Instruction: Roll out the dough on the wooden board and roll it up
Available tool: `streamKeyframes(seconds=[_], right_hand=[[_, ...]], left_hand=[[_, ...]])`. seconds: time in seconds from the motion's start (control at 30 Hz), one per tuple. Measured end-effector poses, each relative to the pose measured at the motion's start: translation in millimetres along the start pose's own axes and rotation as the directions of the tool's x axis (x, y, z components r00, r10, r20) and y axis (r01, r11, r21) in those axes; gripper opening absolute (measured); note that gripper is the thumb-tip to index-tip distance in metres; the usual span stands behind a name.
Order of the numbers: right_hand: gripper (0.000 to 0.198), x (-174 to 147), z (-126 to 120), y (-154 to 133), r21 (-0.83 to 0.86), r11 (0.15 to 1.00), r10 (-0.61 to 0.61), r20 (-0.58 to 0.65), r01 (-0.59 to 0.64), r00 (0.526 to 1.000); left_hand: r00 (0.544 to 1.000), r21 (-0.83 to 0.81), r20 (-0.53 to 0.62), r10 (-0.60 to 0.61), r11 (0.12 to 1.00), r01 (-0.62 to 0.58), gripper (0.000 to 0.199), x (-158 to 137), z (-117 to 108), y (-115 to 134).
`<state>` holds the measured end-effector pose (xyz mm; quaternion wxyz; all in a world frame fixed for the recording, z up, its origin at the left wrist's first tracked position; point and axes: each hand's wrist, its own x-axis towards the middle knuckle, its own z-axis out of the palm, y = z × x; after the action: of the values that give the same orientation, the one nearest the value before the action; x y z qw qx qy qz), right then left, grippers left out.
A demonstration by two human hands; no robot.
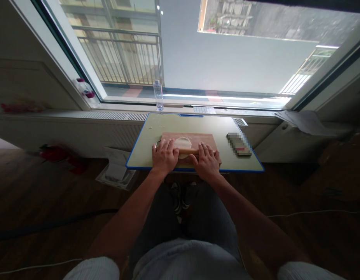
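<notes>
Pale shirt (182, 260), bottom centre of frame. Left hand (165, 155) and right hand (207, 159), centre: each grip apart, fingers outstretched over an end of one wooden rolling pin (188, 151). Beneath pin, mid-frame: round dough sheet (182, 143) on wooden board (206, 137). Worktop (217, 123), blue-edged, carries board and, right of centre, a pixelated oblong item (240, 144). Clear bottle (158, 95), upper centre, on sill (124, 107).

A clear bottle (158, 95) stands on the windowsill (124, 107), with papers (302, 121) lying farther right.

Arms (136, 214) stretched forward, hands (165, 156) palms down
</notes>
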<state>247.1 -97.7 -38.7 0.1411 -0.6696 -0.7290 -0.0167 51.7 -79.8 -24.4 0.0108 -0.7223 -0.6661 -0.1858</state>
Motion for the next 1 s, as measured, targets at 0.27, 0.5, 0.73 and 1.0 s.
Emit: streamKeyframes(seconds=[0.27, 0.5, 0.73, 1.0], right_hand=[[0.069, 19.3, -1.7, -1.7, 0.03, 0.999, 0.029, 0.025, -0.03, 0.999], [0.065, 58.0, -9.4, -1.6, -0.009, 1.0, 0.02, 0.067, -0.019, 0.998], [0.056, 89.4, -11.7, 5.0, -0.092, 0.994, -0.049, 0.09, 0.057, 0.995], [0.063, 133.2, 3.3, 18.1, -0.015, 1.0, 0.009, 0.222, -0.006, 0.975]], left_hand=[[0.999, 0.002, 0.047, -0.015, 1.0, 0.015, 0.061, 20.6, -0.6, 0.4], [0.993, 0.042, 0.114, -0.041, 0.998, 0.036, 0.059, 62.0, 3.7, 1.6], [0.953, 0.093, 0.293, -0.084, 0.994, 0.059, 0.062, 107.5, 10.7, -3.2], [0.899, 0.072, 0.434, -0.062, 0.997, 0.034, 0.072, 144.7, 17.6, -10.8]])
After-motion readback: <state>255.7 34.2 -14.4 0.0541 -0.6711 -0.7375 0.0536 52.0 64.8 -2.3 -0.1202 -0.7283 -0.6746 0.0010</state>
